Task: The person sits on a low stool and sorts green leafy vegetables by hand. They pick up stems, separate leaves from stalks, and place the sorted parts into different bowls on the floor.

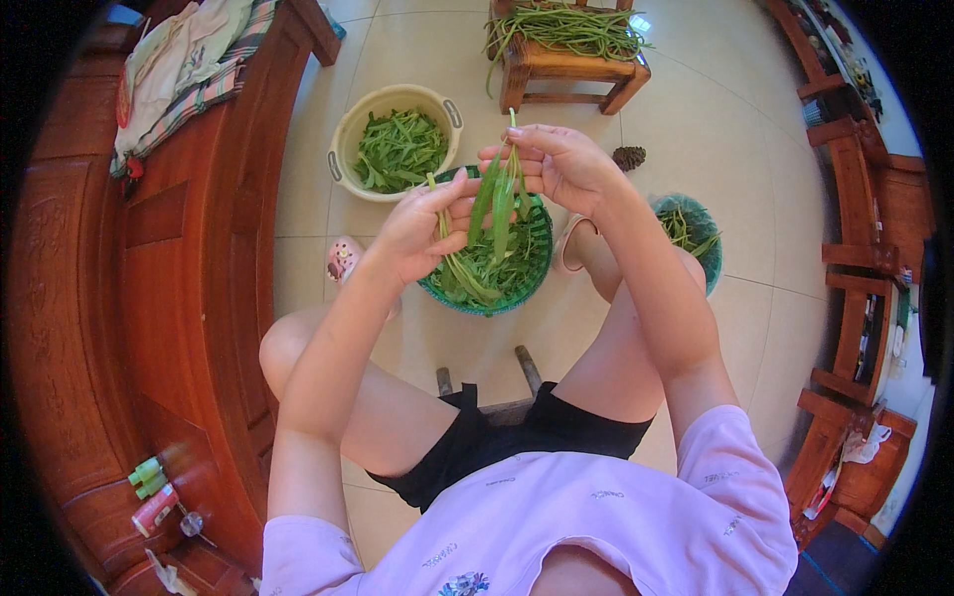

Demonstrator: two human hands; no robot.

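Note:
My left hand is closed around green stems of a leafy vegetable, probably water spinach, their leafy ends hanging over the basket. A single leafy sprig hangs from my right hand, its pale stem pinched between thumb and fingers. Both hands are raised over a green woven basket, which stands on the floor between my feet. Loose green leaves lie in the basket, partly hidden by my left hand.
Beyond my left hand, a cream plastic basin holds cut greens. Long green beans lie on a wooden stool. A teal container with stems is beside my right knee. A dark pinecone-like object lies on the tiles.

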